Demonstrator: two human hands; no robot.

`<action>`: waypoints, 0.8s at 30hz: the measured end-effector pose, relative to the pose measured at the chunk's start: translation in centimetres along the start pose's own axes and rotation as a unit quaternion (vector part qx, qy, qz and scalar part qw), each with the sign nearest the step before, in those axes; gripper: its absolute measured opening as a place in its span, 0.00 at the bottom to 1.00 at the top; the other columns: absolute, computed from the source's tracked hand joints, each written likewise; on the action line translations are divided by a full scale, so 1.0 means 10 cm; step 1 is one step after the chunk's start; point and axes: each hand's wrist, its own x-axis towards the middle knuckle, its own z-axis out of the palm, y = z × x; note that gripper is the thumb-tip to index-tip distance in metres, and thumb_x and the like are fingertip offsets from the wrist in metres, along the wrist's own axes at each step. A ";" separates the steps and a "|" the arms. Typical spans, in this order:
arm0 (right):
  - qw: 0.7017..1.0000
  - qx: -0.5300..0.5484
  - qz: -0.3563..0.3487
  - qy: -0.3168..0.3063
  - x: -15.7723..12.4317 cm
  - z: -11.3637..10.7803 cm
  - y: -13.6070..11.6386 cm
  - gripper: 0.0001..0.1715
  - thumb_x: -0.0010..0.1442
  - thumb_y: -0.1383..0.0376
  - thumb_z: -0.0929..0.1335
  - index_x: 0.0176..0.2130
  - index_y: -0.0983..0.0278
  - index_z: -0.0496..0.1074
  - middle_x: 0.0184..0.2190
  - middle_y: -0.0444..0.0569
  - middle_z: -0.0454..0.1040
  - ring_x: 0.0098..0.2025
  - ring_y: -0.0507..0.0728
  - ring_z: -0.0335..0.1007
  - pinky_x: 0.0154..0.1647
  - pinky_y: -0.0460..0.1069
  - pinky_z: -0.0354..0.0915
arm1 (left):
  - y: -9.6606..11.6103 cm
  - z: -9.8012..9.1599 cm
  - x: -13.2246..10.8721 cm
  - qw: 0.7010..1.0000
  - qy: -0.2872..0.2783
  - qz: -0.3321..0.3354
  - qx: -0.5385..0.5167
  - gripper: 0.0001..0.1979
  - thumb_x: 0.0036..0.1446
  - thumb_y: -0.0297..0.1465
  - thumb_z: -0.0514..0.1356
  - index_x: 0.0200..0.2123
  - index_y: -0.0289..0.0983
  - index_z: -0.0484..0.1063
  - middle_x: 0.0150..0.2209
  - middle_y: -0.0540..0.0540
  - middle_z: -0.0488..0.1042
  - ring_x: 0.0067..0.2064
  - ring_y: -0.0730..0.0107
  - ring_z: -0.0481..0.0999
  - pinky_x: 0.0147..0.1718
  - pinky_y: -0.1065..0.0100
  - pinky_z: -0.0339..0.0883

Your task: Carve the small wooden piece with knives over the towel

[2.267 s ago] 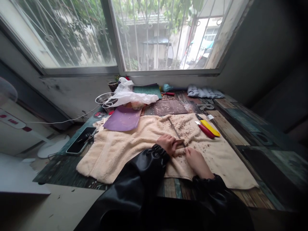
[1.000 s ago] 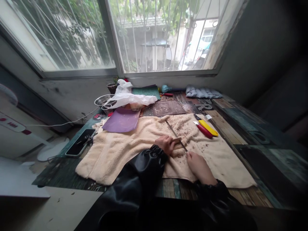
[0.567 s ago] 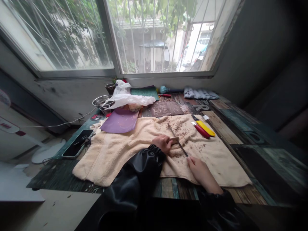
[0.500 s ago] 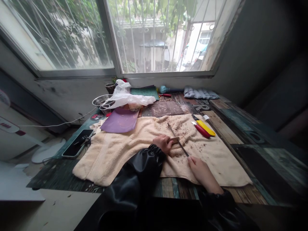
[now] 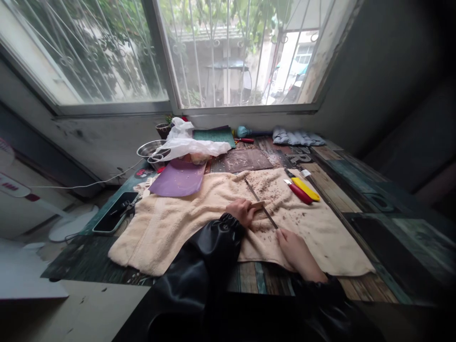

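Observation:
My left hand (image 5: 241, 211) is closed on a small wooden piece (image 5: 257, 205) and presses it down on a cream towel (image 5: 171, 223). My right hand (image 5: 290, 242) grips the near end of a long thin file (image 5: 259, 202), whose blade runs away across the wooden piece toward the window. Brown shavings (image 5: 276, 190) are scattered over the towel around both hands. Both arms wear black shiny sleeves.
A red knife (image 5: 299, 193) and a yellow knife (image 5: 308, 188) lie at the towel's right. A purple mat (image 5: 178, 177), white plastic bag (image 5: 192, 144), metal bowls (image 5: 151, 149), brown mat (image 5: 245, 160) and green mat (image 5: 214, 136) sit behind. A phone (image 5: 114, 217) lies left.
The file slid back toward me across the wooden piece, then forward again toward the window. My left hand kept hold of the piece.

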 end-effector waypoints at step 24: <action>1.000 -0.021 0.000 0.003 -0.08 -0.02 0.08 0.20 0.58 0.61 0.53 0.26 0.64 0.67 0.27 0.51 0.71 0.30 0.53 0.64 0.29 0.45 0.52 | 0.01 -0.03 0.01 1.000 -0.014 0.015 -0.012 0.09 0.49 0.38 0.54 0.30 0.39 0.69 0.31 0.49 0.71 0.36 0.70 0.68 0.31 0.70 0.60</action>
